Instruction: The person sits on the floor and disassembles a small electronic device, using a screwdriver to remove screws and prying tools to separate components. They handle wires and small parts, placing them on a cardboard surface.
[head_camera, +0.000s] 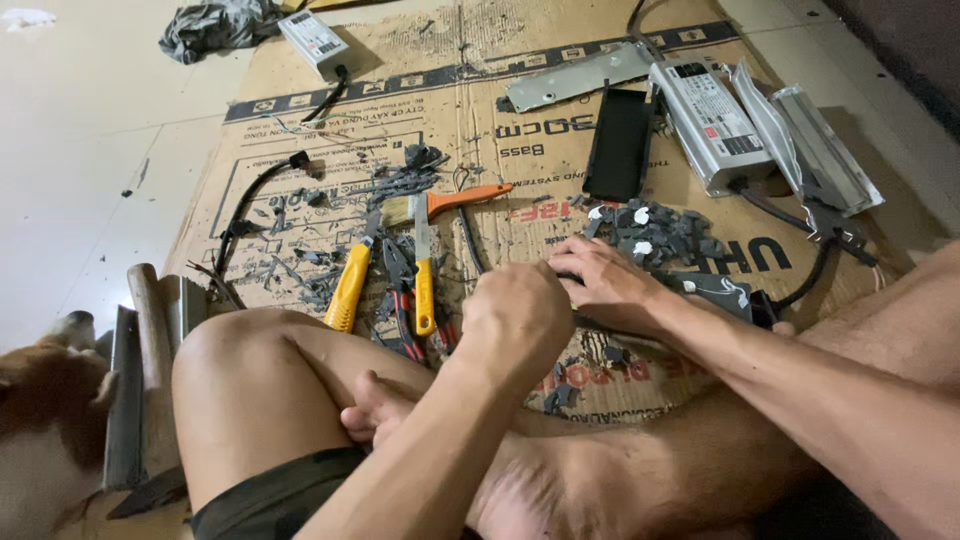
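**A:** So what was around the hands there?

**B:** Person sat on a flattened cardboard sheet (500, 110) on the floor, own knee (235, 350) up just left of the left hand (515, 320). That hand was balled into a fist, back toward the camera, so I couldn't tell what it was pinching, if anything. The right hand (605, 285) sat just beside it, fingers spread flat, pressing down on a dark piece mostly hidden under both hands.

**A:** Tools?

**B:** Left of the fist: one yellow-handled tool (348, 288), one pair of pliers (400, 300), one yellow-handled knife (424, 270), and one orange-handled brush (455, 199) a bit farther out. Four in all.

**A:** Other stuff?

**B:** Just beyond the right hand was a heap of grey broken bits (655, 232); more shreds (400, 180) beyond the tools. Past that heap lay one black open tray (620, 145), nothing visible inside it. Two silver power-supply boxes: one (712, 122) well beyond the right hand, one (315, 38) far off past the left. One flat metal plate (580, 76) too.

**A:** Anything else?

**B:** A dog (45, 420) at the far left, beside a hammer (150, 330).
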